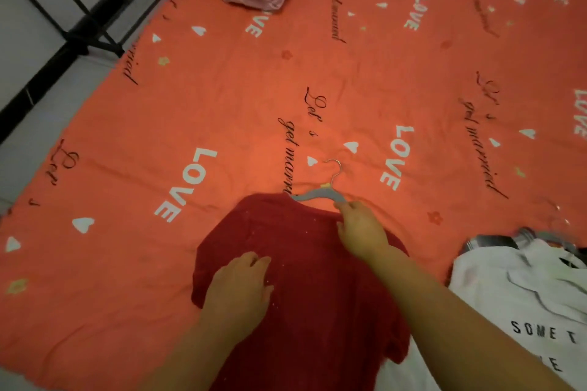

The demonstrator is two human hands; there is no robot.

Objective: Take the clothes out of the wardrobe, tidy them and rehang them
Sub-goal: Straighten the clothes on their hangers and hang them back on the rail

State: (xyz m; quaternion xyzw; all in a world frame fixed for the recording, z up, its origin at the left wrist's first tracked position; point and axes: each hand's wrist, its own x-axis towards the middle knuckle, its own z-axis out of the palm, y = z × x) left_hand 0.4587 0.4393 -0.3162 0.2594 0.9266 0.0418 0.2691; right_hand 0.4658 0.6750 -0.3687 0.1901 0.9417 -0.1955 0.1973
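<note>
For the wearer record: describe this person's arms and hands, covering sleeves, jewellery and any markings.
Both arms are bare as far as the frame shows: no sleeve reaches the left forearm or right forearm. The left hand and right hand are ungloved; no ring, watch, bracelet or marking shows.

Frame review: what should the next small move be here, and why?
Probably, with the right hand, ease the free end of the grey hanger into the neckline of the red top. Its other end seems tucked under the collar, this end is pinched outside it, and the left hand lies flat on the fabric, steadying it.
</note>
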